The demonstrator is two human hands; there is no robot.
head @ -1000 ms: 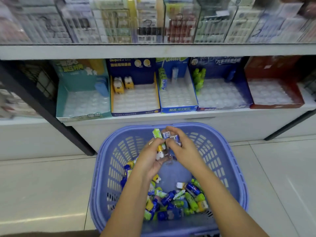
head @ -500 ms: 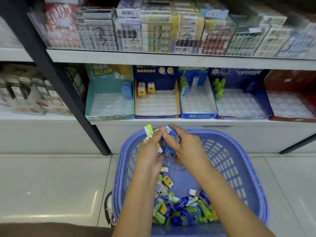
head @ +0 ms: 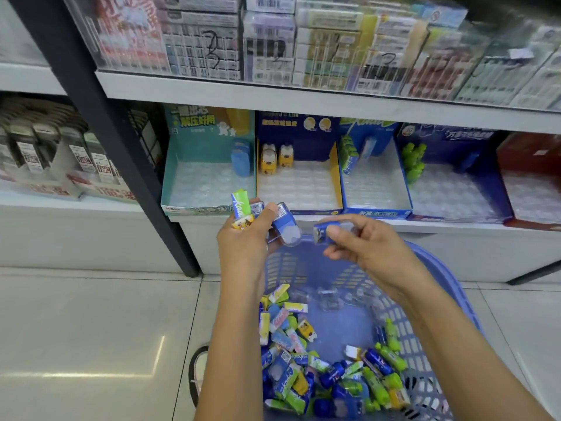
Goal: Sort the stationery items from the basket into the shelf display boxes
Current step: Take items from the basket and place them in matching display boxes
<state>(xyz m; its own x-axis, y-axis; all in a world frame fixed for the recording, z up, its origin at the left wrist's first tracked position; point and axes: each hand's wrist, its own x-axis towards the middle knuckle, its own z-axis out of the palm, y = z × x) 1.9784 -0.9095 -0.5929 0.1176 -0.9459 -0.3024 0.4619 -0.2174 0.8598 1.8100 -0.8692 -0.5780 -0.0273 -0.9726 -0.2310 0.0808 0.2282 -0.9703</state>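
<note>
Hands have parted since the previous frame. The right hand [head: 364, 250] now sits to the right of the left hand [head: 244, 241] with a gap between them; before, their fingers met. Both are raised over the far edge of the basket [head: 449, 299], in front of the shelf [head: 394, 227].

Right grip: thumb and forefinger pinch a small blue item [head: 321, 233], with the other fingers curled beneath. The item points toward the left hand and is not touching it.

Left grip: fingers are curled round a bundle [head: 256, 208].
- A green-and-white stick [head: 240, 203] stands out of the top.
- A yellow cartoon piece [head: 243, 223] sits just below the stick.
- A blue piece with a clear end [head: 287, 229] juts right, under the thumb.

Basket: lavender-blue with slotted walls, standing on the floor [head: 91, 314]. A loose pile of stationery [head: 318, 369] lies along the near edge and up the left wall, in blue, green, yellow and white. The count cannot be told. A few clear pieces [head: 326, 299] lie toward the far edge.

Display boxes on the shelf, left to right:
- teal box [head: 182, 189]: one blue item [head: 241, 158] at the back right corner
- navy box [head: 335, 177]: two yellow dog-shaped pieces [head: 276, 156] at the back left corner
- blue box [head: 376, 212]: green sticks [head: 349, 153] at the back left corner
- dark blue box [head: 498, 192]: green bottle-shaped pieces [head: 411, 162] at the back left corner
- red box [head: 516, 150]: cut off by the right edge, contents unclear
</note>
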